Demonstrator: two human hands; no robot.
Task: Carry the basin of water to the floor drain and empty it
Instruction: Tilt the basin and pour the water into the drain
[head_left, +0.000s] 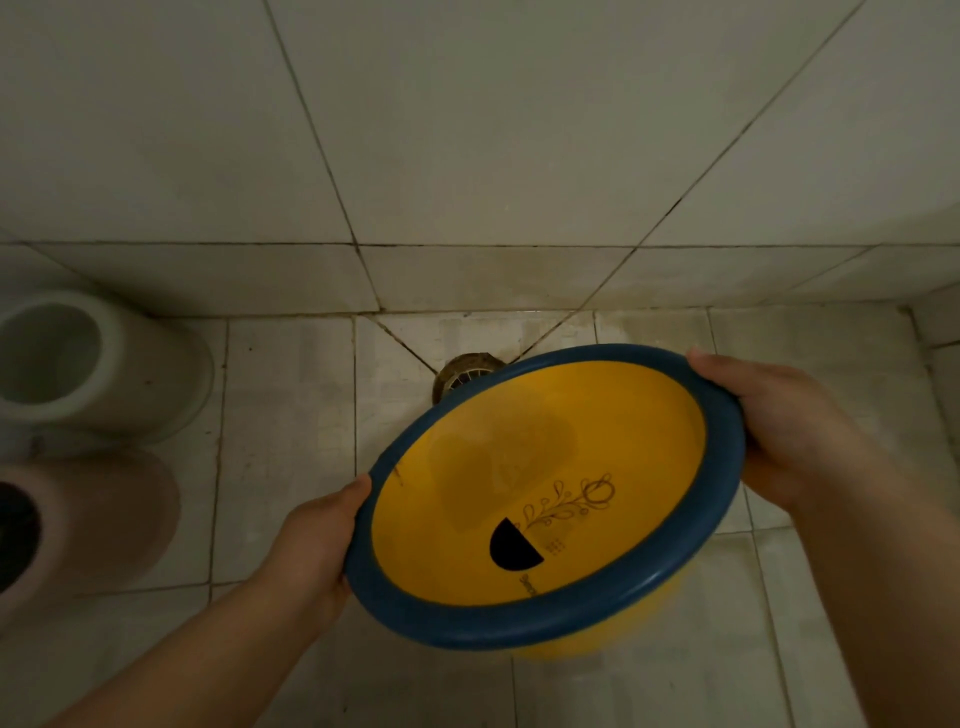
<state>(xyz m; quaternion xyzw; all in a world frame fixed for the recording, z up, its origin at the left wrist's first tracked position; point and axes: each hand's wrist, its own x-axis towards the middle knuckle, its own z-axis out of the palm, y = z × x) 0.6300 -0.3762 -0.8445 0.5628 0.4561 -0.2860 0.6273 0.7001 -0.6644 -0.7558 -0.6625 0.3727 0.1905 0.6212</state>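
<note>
A yellow basin (587, 447) with a blue rim and a black flower print inside hangs above the tiled floor, tilted with its far left side lower. A little water pools against that lower side. My left hand (322, 540) grips the rim on the near left. My right hand (779, 415) grips the rim on the far right. The round floor drain (462, 371) lies just beyond the basin's far edge, in the corner by the wall, partly hidden by the rim.
Two plastic buckets stand at the left: a pale green one (104, 364) by the wall and a pinkish one (98, 519) nearer me. Tiled walls (493, 130) close off the far side. Wet floor tiles (291, 405) lie between the buckets and the drain.
</note>
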